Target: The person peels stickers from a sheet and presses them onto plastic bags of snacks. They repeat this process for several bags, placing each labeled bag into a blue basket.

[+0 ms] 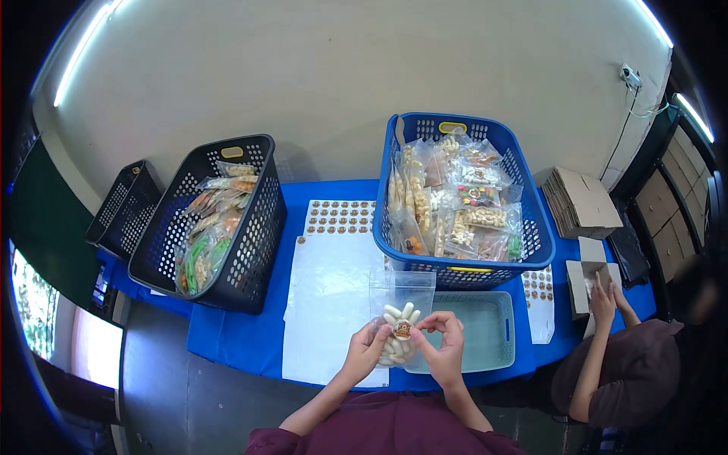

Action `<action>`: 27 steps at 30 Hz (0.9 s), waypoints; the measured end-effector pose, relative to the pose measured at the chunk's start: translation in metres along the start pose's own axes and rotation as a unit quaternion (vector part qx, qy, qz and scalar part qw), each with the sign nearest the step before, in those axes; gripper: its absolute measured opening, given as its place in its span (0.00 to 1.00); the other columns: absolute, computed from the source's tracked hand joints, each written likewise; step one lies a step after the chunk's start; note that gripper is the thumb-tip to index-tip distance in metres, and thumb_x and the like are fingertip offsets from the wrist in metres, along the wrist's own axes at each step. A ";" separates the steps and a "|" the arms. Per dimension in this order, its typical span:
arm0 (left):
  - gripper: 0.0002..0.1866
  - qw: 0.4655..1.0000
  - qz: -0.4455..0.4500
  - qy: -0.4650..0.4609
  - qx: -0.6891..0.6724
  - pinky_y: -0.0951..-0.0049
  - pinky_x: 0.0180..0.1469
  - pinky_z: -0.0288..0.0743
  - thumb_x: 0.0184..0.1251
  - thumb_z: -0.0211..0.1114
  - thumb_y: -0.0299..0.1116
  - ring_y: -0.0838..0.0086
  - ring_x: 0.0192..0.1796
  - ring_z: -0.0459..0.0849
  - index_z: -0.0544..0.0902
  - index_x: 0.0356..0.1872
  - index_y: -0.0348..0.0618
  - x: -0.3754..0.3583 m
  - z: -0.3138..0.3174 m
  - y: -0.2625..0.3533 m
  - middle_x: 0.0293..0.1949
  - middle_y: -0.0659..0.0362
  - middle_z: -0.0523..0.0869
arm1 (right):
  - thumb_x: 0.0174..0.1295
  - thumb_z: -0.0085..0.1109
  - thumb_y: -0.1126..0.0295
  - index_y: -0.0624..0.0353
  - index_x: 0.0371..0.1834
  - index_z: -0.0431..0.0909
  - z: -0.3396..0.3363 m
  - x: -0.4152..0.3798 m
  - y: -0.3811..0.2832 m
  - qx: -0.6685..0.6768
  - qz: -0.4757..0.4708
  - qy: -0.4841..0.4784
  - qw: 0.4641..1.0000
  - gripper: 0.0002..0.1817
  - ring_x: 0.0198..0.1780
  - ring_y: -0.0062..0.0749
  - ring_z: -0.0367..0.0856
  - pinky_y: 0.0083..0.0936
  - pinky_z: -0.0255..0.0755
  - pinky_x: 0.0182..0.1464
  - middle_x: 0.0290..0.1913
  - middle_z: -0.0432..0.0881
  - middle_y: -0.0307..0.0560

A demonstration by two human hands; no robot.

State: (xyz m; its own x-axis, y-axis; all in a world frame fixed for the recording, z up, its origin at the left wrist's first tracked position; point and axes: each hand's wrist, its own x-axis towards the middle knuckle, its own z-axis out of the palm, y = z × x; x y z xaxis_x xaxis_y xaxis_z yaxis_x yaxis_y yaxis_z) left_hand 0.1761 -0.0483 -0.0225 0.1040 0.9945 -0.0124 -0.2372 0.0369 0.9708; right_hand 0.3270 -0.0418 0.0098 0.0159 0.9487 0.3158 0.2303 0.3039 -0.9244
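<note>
Clear snack pouch (400, 303) with round sticker (403, 329), held upright over table edge in front of pale tray (485, 334), pinched by left hand (366, 350) and right hand (446, 345), fingers clamped on lower part; blue basket (531, 227) behind, black basket (250, 227) left.

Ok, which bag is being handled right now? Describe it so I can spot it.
Start at the blue basket and drop to the table edge below it. Both hands hold one clear bag there: white oval snacks, a round brown sticker, outside any basket.
</note>
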 end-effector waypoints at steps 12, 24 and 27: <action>0.15 0.999 0.000 0.033 0.011 0.85 0.37 0.69 0.69 0.48 0.37 0.87 0.34 0.74 0.75 0.41 0.34 0.000 0.000 -0.003 0.32 0.63 0.79 | 0.47 0.62 0.79 0.59 0.35 0.65 -0.002 -0.004 0.005 0.068 0.000 -0.024 0.997 0.16 0.34 0.15 0.70 0.16 0.58 0.40 0.30 0.78 0.40; 0.15 0.998 -0.008 -0.005 0.058 0.84 0.36 0.67 0.69 0.49 0.38 0.87 0.34 0.73 0.75 0.42 0.35 -0.001 -0.006 -0.003 0.32 0.63 0.79 | 0.47 0.63 0.79 0.59 0.38 0.64 -0.003 0.006 -0.001 0.143 0.064 -0.047 0.987 0.18 0.33 0.14 0.69 0.16 0.58 0.39 0.29 0.78 0.40; 0.15 0.999 -0.010 -0.009 0.033 0.85 0.36 0.67 0.69 0.48 0.38 0.87 0.34 0.73 0.75 0.41 0.35 -0.003 -0.003 0.001 0.32 0.63 0.79 | 0.48 0.63 0.76 0.61 0.36 0.66 -0.003 0.007 -0.001 0.142 0.048 -0.038 0.988 0.15 0.30 0.15 0.74 0.15 0.61 0.35 0.26 0.80 0.39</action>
State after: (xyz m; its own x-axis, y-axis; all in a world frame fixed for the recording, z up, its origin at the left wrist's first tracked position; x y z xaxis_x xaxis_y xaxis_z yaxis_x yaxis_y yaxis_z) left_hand 0.1727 -0.0512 -0.0222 0.1261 0.9916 -0.0274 -0.1714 0.0489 0.9840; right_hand 0.3300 -0.0354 0.0134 -0.0508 0.9750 0.2164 -0.0503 0.2139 -0.9756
